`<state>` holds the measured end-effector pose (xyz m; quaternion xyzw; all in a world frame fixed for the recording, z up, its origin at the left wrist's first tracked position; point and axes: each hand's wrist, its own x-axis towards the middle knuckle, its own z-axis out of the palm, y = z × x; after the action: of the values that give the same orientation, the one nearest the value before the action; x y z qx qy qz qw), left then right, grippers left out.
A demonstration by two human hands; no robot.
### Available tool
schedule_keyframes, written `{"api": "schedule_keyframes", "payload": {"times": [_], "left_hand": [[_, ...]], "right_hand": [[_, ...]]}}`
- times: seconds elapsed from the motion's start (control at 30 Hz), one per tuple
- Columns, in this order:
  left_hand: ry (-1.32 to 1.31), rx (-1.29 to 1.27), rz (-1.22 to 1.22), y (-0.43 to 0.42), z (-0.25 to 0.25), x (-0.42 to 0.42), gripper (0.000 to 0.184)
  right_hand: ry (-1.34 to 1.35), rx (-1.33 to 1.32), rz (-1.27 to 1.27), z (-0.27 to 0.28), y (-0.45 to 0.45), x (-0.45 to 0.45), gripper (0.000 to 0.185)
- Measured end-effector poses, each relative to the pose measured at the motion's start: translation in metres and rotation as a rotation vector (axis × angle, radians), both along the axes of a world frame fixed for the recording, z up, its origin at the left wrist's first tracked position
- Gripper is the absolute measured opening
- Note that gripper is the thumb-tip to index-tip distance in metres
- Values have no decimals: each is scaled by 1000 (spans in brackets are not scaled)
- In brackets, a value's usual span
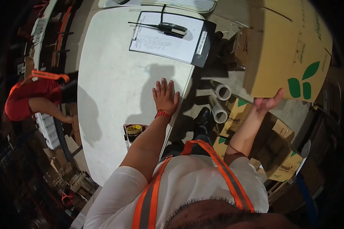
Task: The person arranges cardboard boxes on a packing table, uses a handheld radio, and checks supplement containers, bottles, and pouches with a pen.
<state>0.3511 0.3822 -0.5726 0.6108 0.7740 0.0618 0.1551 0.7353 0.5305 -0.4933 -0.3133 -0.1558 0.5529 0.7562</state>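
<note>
- Here's my left hand [165, 97], pressed palm-down on the pale surface [111, 76], fingers slightly spread, nothing in it, red band [163, 113] at the wrist.
- Over to my right hand [269, 102]: well apart from the left, palm turned up, touching the near lower edge of the big cardboard box [290, 49]; how firmly the fingers grip, I can't tell.
- That box is up on my right, beside the surface, green leaf print facing me.
- Close to my left forearm, a yellow roll [133, 129] sits on the surface.
- Beyond my fingertips lies a clipboard [149, 45] with a written sheet, and a black handheld radio [172, 29] rests on it.
- Down past the surface's right edge: two pale tubes [219, 111], my black shoe [203, 116], and printed cartons [283, 152].
- Across to the left, another person [36, 97] in red bends, one hand at a brown carton [75, 124].
</note>
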Motion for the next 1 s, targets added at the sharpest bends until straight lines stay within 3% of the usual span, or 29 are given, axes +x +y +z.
{"api": "schedule_keyframes", "payload": {"times": [0.2,0.3,0.33,0.4,0.43,0.47,0.53,0.57,0.6,0.63,0.7,0.77,0.9,1.0], "left_hand": [[-3,-16,-1,2,-3,-1,65],[39,37,-9,0,-10,-6,63],[43,-65,-36,2,-9,-10,63],[51,-271,-112,8,-7,-17,61],[35,-227,-100,5,-15,-19,62],[20,-183,-85,-7,-34,-23,63],[43,-230,-41,-15,-49,-20,73],[82,-323,-22,-9,-44,-12,83],[187,-480,-14,-15,-90,-26,80],[-364,-213,98,-17,-76,-24,80],[-539,81,98,-14,-51,-19,78],[191,139,-150,-11,-45,-17,75],[272,96,-141,-8,-34,-10,71],[157,176,-169,-8,-38,-16,72]], "right_hand": [[28,-211,185,-18,-31,-88,62],[-9,-217,409,-3,-27,-134,54],[-39,-196,362,16,-20,-166,49],[-99,-124,527,33,-6,-203,49],[-155,-104,606,39,0,-223,50],[-79,-248,567,48,-2,-249,50],[-337,53,756,42,4,-278,55],[-441,78,692,44,3,-298,56],[-544,96,630,47,1,-319,58],[-618,42,718,53,-2,-331,59],[-727,-56,873,67,-5,-359,60],[-755,-116,950,68,-6,-389,60],[-788,-173,1017,33,-14,-440,63],[-798,-182,1215,13,-16,-442,71]]}}
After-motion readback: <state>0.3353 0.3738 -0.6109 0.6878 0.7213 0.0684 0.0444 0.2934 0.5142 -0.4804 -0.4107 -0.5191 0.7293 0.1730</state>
